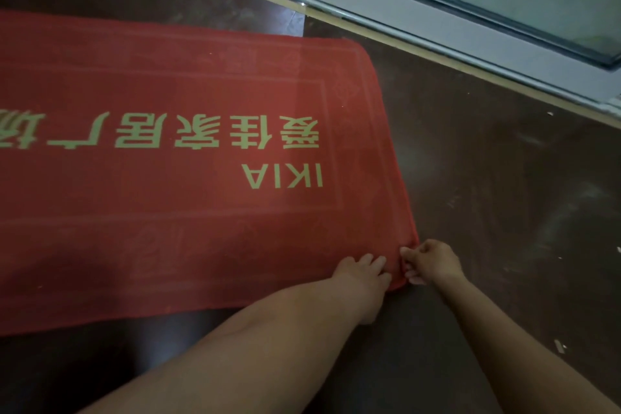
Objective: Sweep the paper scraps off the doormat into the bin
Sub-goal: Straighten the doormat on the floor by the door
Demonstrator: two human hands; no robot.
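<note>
While both forearms reach in from the near edge, the left hand rests on the mat with fingers straight and released, and the right hand just beside it curls its fingers to pinch the mat's near right corner. The red mat lies spread on the dark floor, its pale lettering upside down. A few small white scraps dot the floor to the right, apart from the mat, and a grey door frame runs beyond.
</note>
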